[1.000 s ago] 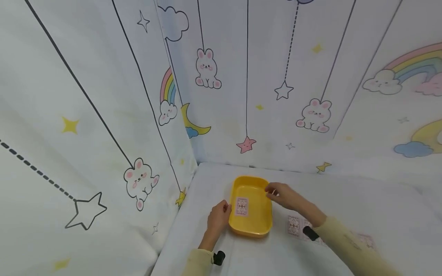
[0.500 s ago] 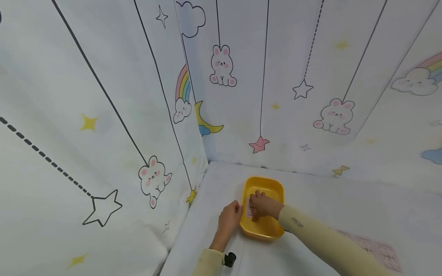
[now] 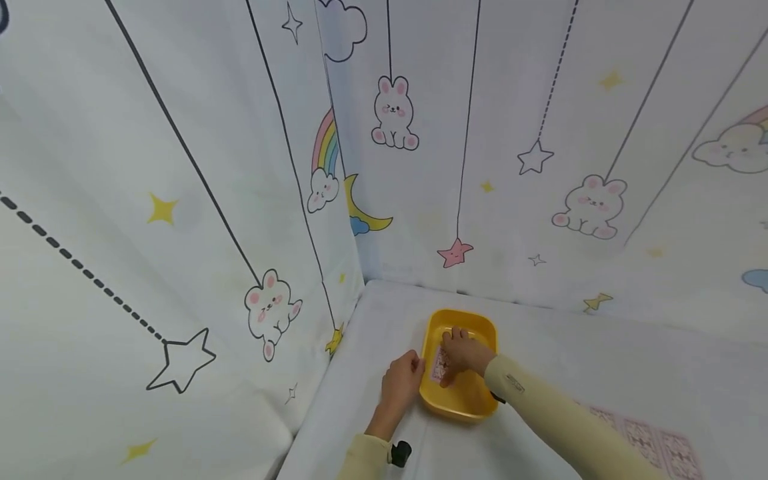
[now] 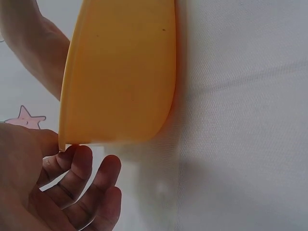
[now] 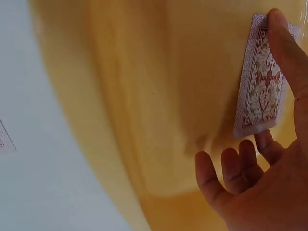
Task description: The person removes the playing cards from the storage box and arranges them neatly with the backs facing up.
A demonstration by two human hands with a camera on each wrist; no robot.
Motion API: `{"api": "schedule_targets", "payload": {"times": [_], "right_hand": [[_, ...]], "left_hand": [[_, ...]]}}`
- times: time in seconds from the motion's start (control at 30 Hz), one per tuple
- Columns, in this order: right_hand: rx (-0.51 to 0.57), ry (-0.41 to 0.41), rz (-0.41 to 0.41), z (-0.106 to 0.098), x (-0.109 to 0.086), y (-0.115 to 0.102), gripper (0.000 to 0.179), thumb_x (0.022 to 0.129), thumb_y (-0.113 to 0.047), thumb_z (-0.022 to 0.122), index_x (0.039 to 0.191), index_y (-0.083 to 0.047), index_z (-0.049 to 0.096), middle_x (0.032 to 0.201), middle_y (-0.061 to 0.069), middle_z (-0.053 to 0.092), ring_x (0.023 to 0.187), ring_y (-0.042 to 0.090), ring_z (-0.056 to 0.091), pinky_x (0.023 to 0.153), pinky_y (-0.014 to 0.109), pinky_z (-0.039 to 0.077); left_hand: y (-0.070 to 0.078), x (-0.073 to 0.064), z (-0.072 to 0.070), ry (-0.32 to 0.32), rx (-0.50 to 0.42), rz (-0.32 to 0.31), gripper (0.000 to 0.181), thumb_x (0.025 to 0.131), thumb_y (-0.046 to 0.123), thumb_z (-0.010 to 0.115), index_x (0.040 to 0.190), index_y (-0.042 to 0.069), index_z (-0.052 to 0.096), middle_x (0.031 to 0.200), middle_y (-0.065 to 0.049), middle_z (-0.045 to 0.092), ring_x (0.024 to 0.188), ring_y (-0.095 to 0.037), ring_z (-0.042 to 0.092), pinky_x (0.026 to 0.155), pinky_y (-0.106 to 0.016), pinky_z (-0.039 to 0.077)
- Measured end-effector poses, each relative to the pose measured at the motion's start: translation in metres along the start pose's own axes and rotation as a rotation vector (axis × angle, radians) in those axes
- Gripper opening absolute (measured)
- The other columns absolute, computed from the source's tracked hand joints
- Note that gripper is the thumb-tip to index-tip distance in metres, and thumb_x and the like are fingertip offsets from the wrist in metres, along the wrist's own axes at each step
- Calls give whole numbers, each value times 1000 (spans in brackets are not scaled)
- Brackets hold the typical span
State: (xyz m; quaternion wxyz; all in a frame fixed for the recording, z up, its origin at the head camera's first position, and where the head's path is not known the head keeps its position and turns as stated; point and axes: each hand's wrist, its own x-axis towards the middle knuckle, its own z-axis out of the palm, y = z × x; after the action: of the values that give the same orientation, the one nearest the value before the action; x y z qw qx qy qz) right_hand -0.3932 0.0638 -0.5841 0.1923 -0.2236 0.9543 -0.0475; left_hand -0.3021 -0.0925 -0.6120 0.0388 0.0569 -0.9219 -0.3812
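A yellow plastic tray (image 3: 456, 408) with raised walls sits on the white table. My left hand (image 3: 401, 383) pinches its rim at the left side; in the left wrist view the thumb and index finger (image 4: 54, 168) meet at the tray's lip, the other fingers loosely bent below. Inside the tray my right hand (image 3: 467, 353) holds a playing card (image 5: 263, 79) with a red-and-white patterned back. Its thumb (image 5: 284, 41) lies at one short end and a fingertip at the other, and the card is tilted over the tray floor.
Several more playing cards (image 3: 642, 441) lie back up in a row on the table at the right, partly hidden by the right sleeve (image 3: 552, 417). White cloth walls (image 3: 420, 200) printed with bunnies and stars rise behind and to the left of the table.
My right hand has moved from the tray's right rim down into the tray and onto the card there. My left hand stays at the rim. The head view has shifted slightly.
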Motion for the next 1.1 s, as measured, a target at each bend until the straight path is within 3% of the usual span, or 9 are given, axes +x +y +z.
{"api": "schedule_targets", "payload": {"times": [0.17,0.27,0.33,0.43,0.5,0.57,0.8,0.97,1.1], "right_hand": [[6,50,-13,6,-5,5,102,65,-48,93,138,1,41,133,29,50,119,42,47,103,56,43],[-39,134,-29,11,-7,8,97,65,-46,93,135,-2,42,128,25,55,114,40,50,100,56,44],[-117,229,-69,17,-7,10,83,72,-39,91,130,-2,44,118,22,58,105,38,53,93,54,48],[-117,356,-118,25,-8,13,54,84,-19,82,120,-2,45,101,20,58,84,33,53,75,48,52],[-23,387,-120,29,-7,15,37,90,-5,71,117,-1,46,94,17,56,74,27,52,68,42,52],[161,386,-101,30,-6,17,30,90,3,66,112,-1,47,90,13,56,70,22,49,64,36,48],[766,323,76,5,-26,33,36,90,-9,74,118,-6,52,91,7,63,76,18,56,66,31,48],[949,368,152,-11,-64,63,49,92,-24,74,130,-2,53,95,7,69,80,19,60,74,33,52],[964,393,158,-4,-100,99,58,96,-34,68,136,4,51,108,13,70,90,20,62,82,35,55]], "left_hand": [[2,-1,2,-6,-5,15,23,100,26,62,81,16,54,67,7,47,57,-7,41,51,-22,32],[3,3,4,-8,-12,30,23,100,26,62,81,16,53,67,7,46,56,-7,41,50,-22,31],[3,5,6,1,-10,39,24,100,26,62,80,16,53,66,7,45,55,-7,40,50,-23,31],[2,9,9,2,3,49,26,100,26,62,78,15,52,64,7,44,53,-8,39,49,-24,30],[-1,13,10,-3,9,58,26,99,26,62,78,15,52,63,7,45,53,-8,39,48,-24,29],[-4,16,10,-12,6,70,25,99,26,62,79,15,54,64,7,47,53,-7,40,48,-23,30],[-16,27,1,-32,-45,50,21,101,26,60,83,14,56,67,4,52,54,-10,44,49,-25,34],[-20,33,-9,-35,-36,51,20,101,25,60,85,13,58,69,2,55,56,-13,47,51,-28,36],[-23,36,-18,-25,-32,49,20,101,25,60,85,13,58,69,2,53,56,-13,46,52,-28,35]]}}
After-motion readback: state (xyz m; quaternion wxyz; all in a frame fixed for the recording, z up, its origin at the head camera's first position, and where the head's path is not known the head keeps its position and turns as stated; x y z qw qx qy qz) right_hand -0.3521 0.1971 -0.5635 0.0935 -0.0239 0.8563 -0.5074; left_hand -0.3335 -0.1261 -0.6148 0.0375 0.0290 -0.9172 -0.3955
